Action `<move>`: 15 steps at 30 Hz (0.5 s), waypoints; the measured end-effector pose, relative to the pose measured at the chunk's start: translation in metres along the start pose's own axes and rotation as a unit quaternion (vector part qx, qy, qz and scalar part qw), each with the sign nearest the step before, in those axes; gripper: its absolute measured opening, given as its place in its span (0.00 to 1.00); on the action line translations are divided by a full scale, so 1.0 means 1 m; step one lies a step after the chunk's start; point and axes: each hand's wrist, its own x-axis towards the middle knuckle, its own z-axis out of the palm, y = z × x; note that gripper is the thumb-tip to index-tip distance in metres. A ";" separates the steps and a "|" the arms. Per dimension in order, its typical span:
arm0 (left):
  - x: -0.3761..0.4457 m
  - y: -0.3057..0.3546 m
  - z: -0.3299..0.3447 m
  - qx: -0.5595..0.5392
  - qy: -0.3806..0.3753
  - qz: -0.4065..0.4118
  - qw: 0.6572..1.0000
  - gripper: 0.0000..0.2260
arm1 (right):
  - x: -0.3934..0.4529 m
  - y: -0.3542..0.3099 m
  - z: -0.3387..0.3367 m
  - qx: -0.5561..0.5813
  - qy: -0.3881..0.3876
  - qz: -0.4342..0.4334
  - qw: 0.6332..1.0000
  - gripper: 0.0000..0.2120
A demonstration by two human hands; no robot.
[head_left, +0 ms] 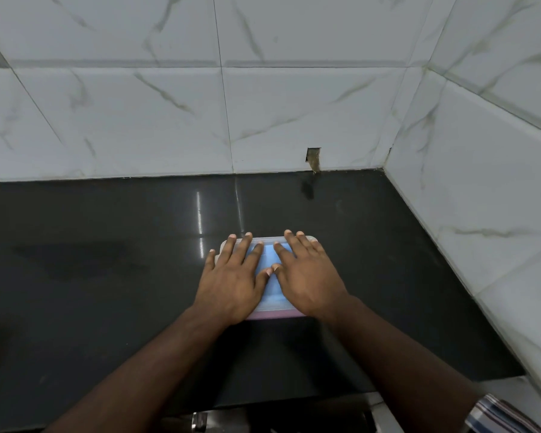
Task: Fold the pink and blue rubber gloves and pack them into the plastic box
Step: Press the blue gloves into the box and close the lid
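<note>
Pressing down flat: both hands are laid on top of the plastic box (294, 241), which sits on the black countertop (107, 276) near its middle, well apart from the tiled walls. Left hand (231, 285) is spread over the left half, right hand (306, 276) over the right half; fingers of both are straight and splayed, nothing is gripped or pinched. Thumb tips are seen almost touching over the centre of the box. Box appears closed by a translucent lid, though the lid edge is only partly visible under the hands. Blue glove (270, 260) is seen through the top between the hands; pink glove (267, 314) shows as a strip along the near edge, below the blue. How either is folded cannot be told. White marble-pattern wall tiles (138, 120) are behind, with a small notch (313, 156) cut at the base of one tile. Striped cloth (500, 415) is visible at the lower right corner.
</note>
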 end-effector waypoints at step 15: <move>-0.067 -0.022 0.036 -0.026 0.160 0.163 0.973 0.19 | -0.083 -0.008 0.014 0.048 0.120 -0.090 0.987 0.16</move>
